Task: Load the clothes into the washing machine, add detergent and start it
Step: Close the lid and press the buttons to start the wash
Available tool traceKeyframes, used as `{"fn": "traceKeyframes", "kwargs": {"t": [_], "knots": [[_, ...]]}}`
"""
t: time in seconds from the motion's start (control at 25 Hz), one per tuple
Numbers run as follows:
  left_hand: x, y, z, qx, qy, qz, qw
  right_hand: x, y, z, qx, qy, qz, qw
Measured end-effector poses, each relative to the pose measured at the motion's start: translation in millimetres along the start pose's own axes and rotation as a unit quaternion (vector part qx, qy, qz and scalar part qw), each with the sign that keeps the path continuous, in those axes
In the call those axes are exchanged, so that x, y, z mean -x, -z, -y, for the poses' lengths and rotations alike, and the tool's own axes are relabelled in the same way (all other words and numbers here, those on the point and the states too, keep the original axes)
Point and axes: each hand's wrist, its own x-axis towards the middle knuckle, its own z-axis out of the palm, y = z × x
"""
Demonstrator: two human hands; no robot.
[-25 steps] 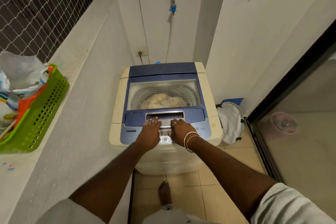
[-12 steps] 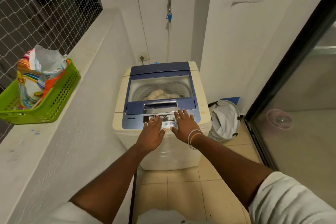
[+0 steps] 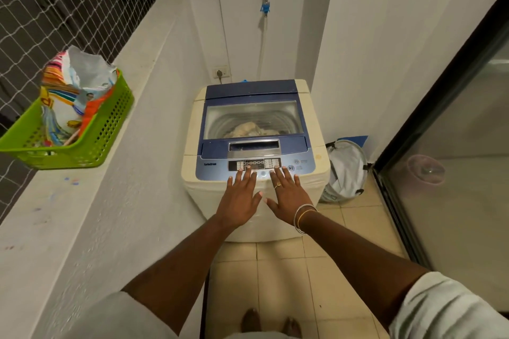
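Our left hand (image 3: 239, 198) and right hand (image 3: 286, 195) spread flat and released, fingertips (image 3: 248, 168) hiding part of the control panel (image 3: 254, 164); we cannot read its labels.

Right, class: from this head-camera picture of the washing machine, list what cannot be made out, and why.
Head view only.
Control panel labels: too small; fingertips of the left hand and right hand cover some buttons.
Clothes: one pale heap behind the lid window; its frame hides the rest.
Green basket: its wall hides the bag's lower part.
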Motion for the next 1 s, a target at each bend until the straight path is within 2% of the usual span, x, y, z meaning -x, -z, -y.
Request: {"fn": "traceKeyframes", "kwargs": {"t": [0.24,0.52,0.76,1.0], "knots": [[-0.7,2.7,6.0,-0.009,0.006,0.017,1.0,-2.8,-2.4,0.8,-0.008,-0.021,0.026,0.999],[-4.3,10.1,12.6,-0.006,0.011,0.002,1.0,-29.0,2.7,-43.4,0.015,-0.09,0.092,0.992],[-4.6,5.8,23.3,-0.002,0.014,-0.001,1.0,-55.5,4.1,-76.5,0.051,-0.078,0.137,0.986],[-15.1,2.2,27.2,0.002,0.019,0.005,1.0,-56.2,-8.8,-76.9,0.14,-0.043,0.099,0.984]]}}
